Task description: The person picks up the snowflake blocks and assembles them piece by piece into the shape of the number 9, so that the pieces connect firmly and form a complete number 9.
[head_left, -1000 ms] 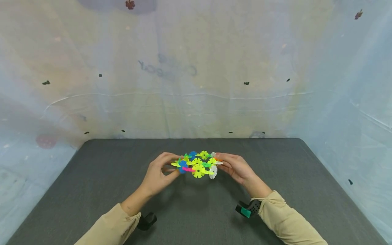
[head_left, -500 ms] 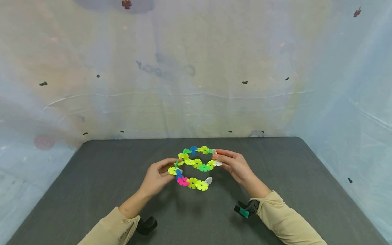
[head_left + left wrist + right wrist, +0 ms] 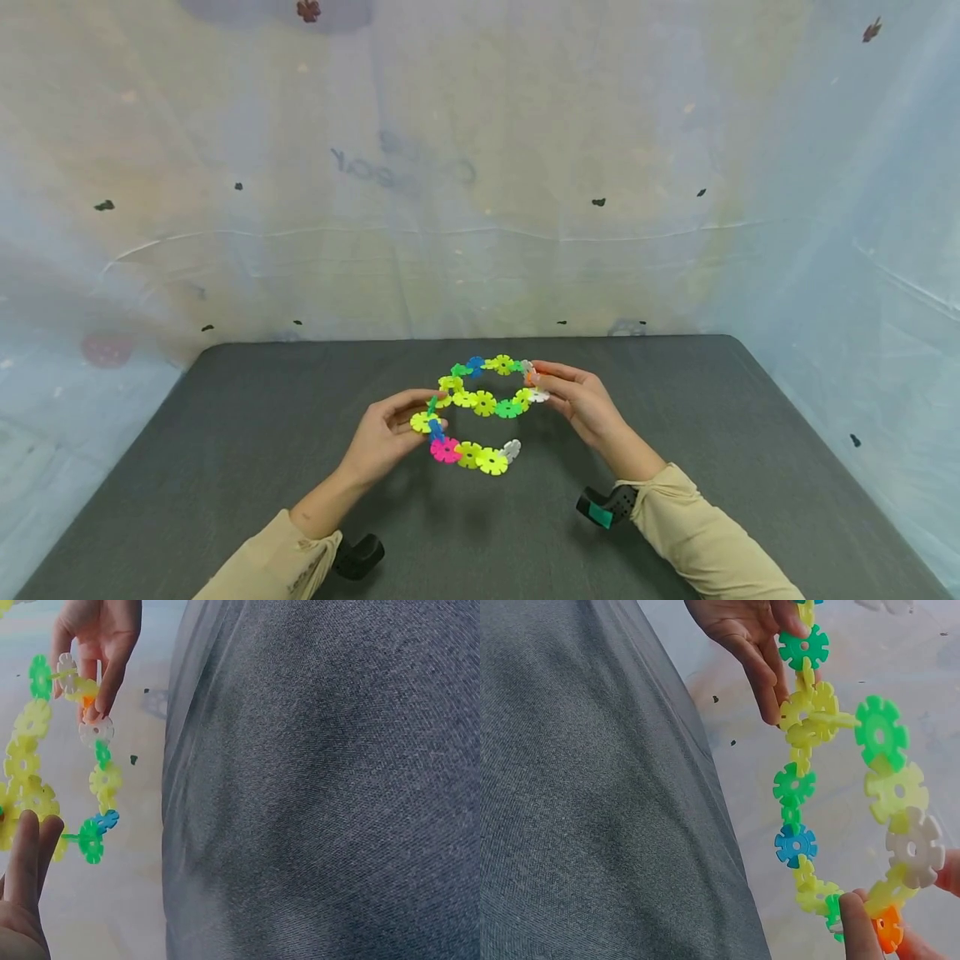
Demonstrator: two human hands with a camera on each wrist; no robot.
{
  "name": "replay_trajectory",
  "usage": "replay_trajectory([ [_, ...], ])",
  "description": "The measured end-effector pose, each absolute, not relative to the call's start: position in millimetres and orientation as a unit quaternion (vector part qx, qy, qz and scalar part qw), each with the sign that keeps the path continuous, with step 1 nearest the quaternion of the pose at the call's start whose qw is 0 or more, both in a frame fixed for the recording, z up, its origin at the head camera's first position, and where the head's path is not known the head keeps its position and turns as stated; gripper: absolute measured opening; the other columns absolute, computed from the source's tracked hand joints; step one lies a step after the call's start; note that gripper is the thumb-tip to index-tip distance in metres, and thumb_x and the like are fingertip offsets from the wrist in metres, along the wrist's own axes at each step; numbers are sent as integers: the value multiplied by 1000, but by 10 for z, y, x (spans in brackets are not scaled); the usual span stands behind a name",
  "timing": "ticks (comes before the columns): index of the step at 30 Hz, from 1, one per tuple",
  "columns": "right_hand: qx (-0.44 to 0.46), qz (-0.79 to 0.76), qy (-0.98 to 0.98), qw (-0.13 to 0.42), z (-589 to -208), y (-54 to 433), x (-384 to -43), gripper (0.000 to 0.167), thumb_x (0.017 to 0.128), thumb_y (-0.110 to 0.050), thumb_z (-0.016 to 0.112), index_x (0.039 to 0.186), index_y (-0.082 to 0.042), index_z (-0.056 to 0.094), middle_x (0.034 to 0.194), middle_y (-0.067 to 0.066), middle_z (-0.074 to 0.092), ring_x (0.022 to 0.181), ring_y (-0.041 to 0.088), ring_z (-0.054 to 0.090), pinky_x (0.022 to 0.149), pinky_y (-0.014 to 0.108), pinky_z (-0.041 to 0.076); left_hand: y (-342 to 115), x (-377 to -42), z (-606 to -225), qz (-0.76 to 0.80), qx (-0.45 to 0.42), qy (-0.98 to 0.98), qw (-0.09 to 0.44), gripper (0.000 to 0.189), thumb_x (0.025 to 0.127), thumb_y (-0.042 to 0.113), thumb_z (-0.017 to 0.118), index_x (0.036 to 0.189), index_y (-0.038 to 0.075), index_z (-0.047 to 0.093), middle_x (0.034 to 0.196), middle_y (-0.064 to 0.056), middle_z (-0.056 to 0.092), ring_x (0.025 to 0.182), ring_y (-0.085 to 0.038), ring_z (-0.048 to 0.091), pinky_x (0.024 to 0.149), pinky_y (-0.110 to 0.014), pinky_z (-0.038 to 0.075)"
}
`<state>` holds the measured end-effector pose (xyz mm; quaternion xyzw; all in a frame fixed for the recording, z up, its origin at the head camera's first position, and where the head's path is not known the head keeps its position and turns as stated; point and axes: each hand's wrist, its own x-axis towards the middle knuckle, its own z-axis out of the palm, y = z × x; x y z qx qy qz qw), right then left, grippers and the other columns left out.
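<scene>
A chain of snowflake building discs (image 3: 483, 403), mostly yellow and green, hangs over the dark table between both hands. It forms a closed loop at the far side and an open curve nearer the body. The curve runs past a pink disc (image 3: 446, 451) and ends in a white disc (image 3: 511, 451). My left hand (image 3: 382, 437) grips the left side, where loop and curve meet, near a green disc (image 3: 804, 646). On the loop's right side, my right hand (image 3: 583, 403) pinches the part around an orange disc (image 3: 889, 928), with white discs beside it.
The dark grey table (image 3: 480, 550) has rounded far corners. Pale plastic sheeting (image 3: 480, 275) with dark leaf-like spots rises behind it and at both sides. Each wrist wears a black strapped device, the right one (image 3: 607, 507) with a green patch.
The chain has tilted from nearly edge-on, its open end swinging down and toward the body, so the loop and curve now show. Both hands keep their hold; the left fingers have dropped slightly.
</scene>
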<state>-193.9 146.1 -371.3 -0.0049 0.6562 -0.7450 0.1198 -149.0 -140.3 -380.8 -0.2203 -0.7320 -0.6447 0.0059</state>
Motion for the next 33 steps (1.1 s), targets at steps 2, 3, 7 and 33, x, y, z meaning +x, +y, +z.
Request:
replay_trajectory([
  [2, -7, -744, 657, 118, -3720, 1463, -1939, 49, 92, -11, 62, 138, 1, 48, 140, 17, 50, 102, 5, 65, 90, 21, 52, -1402, -1487, -3812, -641, -215, -737, 13, 37, 84, -2, 65, 121, -4, 61, 123, -25, 60, 104, -4, 62, 83, -20, 54],
  [3, -6, -745, 656, 117, -3721, 1463, -1938, 49, 92, -10, 62, 138, 1, 49, 140, 17, 50, 102, 6, 65, 90, 21, 52, -1404, -1485, -3813, -640, -212, -738, 17, 37, 84, -2, 65, 121, -3, 61, 123, -24, 60, 104, -4, 62, 83, -20, 54],
  [7, -1, -747, 655, 116, -3721, 1464, -1938, 49, 92, -10, 61, 138, 1, 49, 141, 18, 49, 102, 6, 65, 89, 21, 52, -1413, -1475, -3812, -646, -210, -733, 23, 38, 84, -3, 65, 122, -2, 61, 123, -23, 61, 104, -6, 63, 82, -21, 55],
  [33, -2, -752, 650, 113, -3763, 1447, -1913, 49, 92, -7, 61, 139, 1, 47, 142, 22, 46, 108, 13, 65, 92, 21, 51, -1364, -1466, -3887, -665, -204, -714, -81, 47, 85, -3, 65, 129, -8, 50, 137, -28, 46, 132, -39, 42, 95, -15, 45],
])
